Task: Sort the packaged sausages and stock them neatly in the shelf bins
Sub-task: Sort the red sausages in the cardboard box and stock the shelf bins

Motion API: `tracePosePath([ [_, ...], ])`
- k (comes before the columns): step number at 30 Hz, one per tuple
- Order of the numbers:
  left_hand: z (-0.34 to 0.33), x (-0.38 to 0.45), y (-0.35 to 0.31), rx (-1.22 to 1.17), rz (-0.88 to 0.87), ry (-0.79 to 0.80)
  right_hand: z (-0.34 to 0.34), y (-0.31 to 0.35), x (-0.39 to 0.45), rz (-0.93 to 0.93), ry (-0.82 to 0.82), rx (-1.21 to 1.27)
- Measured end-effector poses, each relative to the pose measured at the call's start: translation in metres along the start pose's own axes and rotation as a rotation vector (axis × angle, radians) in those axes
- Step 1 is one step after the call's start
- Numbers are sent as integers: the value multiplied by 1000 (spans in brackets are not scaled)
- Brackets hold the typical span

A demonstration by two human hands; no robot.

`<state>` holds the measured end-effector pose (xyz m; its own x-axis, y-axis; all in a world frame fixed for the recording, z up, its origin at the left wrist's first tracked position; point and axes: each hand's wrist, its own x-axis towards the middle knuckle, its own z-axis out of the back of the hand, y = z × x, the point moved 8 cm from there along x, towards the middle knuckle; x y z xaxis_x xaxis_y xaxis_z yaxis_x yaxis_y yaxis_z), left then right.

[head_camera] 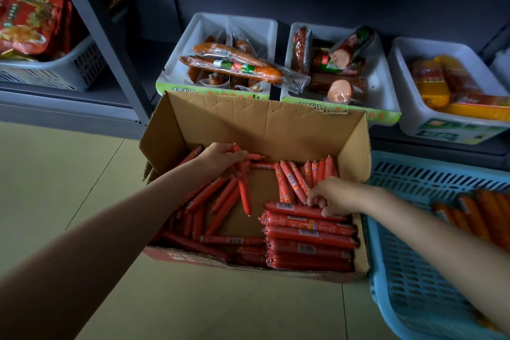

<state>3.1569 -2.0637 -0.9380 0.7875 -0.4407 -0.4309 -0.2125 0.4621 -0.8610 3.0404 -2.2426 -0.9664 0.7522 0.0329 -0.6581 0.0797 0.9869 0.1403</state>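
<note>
An open cardboard box (256,119) on the floor holds several red packaged sausage sticks. My left hand (220,159) is inside the box at its back left and grips a thin red sausage (244,188) that hangs down from my fingers. My right hand (332,194) reaches in from the right, its fingers curled onto the thick red sausages (306,225) stacked in a neat row at the box's front right. More sticks (292,181) lean upright at the back right. Loose thin sticks (218,201) lie scattered on the left.
On the low shelf behind the box stand three white bins: one with long orange sausages (234,65), one with thick dark sausages (331,63), one with yellow and red packs (447,83). A blue basket (408,270) with orange sausages sits at the right. A grey basket (55,69) of red snack bags is far left.
</note>
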Motion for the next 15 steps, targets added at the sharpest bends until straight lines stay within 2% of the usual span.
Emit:
tracePosePath([
  [6, 12, 2, 10, -6, 41, -41, -6, -3, 7, -8, 7, -24],
  [8, 10, 0, 10, -77, 54, -22, 6, -1, 8, 6, -78, 52],
  [11, 0, -2, 5, -256, 77, 36, 35, 9, 2, 71, -239, 394],
  [13, -7, -2, -1, -382, 100, 59, 43, 25, -4, 141, -196, 739],
  [15, -15, -1, -9, -473, 114, 89, 46, 41, -8, 179, -149, 899],
])
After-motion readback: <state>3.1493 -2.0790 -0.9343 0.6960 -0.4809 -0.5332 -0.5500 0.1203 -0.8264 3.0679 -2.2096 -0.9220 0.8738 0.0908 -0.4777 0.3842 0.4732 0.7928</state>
